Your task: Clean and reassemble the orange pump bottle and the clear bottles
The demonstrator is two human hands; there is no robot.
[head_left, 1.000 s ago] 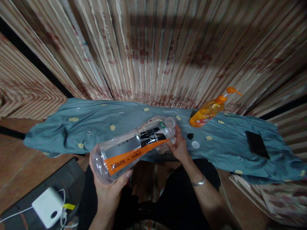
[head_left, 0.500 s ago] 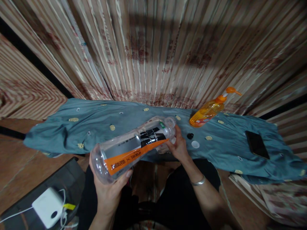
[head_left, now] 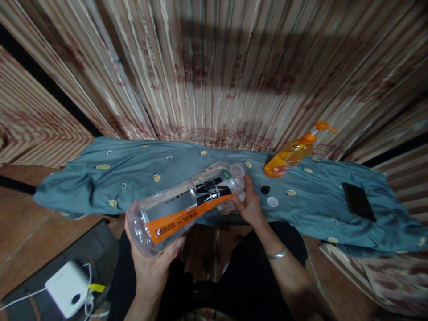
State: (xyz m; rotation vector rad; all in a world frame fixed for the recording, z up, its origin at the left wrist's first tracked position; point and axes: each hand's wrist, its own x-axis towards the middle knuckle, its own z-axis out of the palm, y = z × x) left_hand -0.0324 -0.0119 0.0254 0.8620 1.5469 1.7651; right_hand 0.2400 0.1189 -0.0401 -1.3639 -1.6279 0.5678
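Note:
A large clear plastic bottle (head_left: 187,205) with a grey, black and orange label lies slanted in the air between my hands, its neck up to the right. My left hand (head_left: 152,263) grips the bottle's base from below, thumb on the near side. Around the neck, my right hand (head_left: 247,200) has its fingers closed; a silver bangle is on that wrist. Just right of that hand, a small black cap (head_left: 265,190) and a white disc (head_left: 272,202) lie on the teal cloth. Some crumpled pale material (head_left: 228,207) shows beneath the bottle.
An orange pump bottle (head_left: 289,157) stands toward the back of the cloth-covered surface (head_left: 133,156). A dark phone (head_left: 358,202) lies at the right. At lower left, a white box (head_left: 67,290) with cables sits on a dark surface. Striped curtains (head_left: 214,80) hang behind.

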